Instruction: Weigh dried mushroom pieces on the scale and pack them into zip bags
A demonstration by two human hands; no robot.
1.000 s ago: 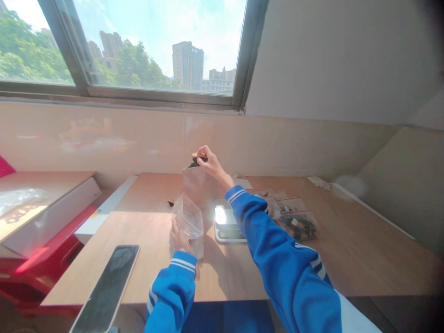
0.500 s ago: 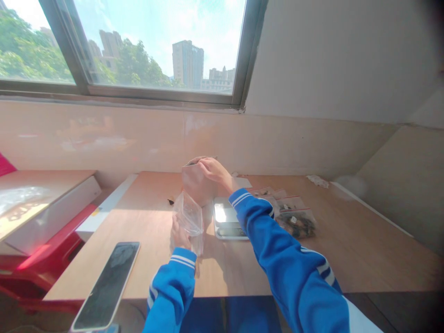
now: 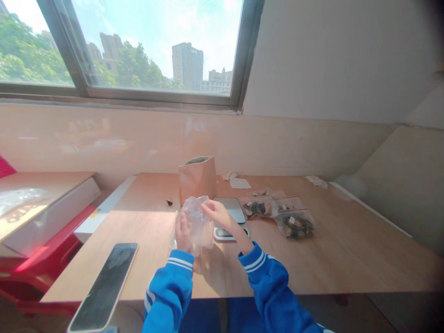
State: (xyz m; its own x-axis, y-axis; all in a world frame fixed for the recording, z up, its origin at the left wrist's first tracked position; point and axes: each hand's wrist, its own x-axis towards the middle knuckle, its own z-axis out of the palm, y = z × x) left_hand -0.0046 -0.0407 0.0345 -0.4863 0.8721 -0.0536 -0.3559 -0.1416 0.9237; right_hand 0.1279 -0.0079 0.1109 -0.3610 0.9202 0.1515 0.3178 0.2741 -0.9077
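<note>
A clear plastic bag (image 3: 197, 224) is held up over the table between my two hands. My left hand (image 3: 183, 231) is closed around its left side. At the bag's upper right edge, my right hand (image 3: 218, 213) pinches the plastic. Behind the bag stands an upright brown paper bag (image 3: 197, 178) with its mouth open; what it holds is hidden. A white and silver scale (image 3: 234, 210) lies just right of the plastic bag, partly covered by my right hand and wrist. Red-edged zip bags (image 3: 296, 224) with dark and brown pieces lie farther right.
A phone (image 3: 106, 286) sits tilted past the table's front left edge. A small dark piece (image 3: 169, 202) rests left of the paper bag. White paper (image 3: 240, 183) and crumpled tissue (image 3: 316, 181) lie at the back. A red stool (image 3: 52, 259) stands at left.
My right hand has come out of the paper bag's mouth and down to the plastic bag, where it now grips the edge. The scale and zip bags are less covered by my right arm.
</note>
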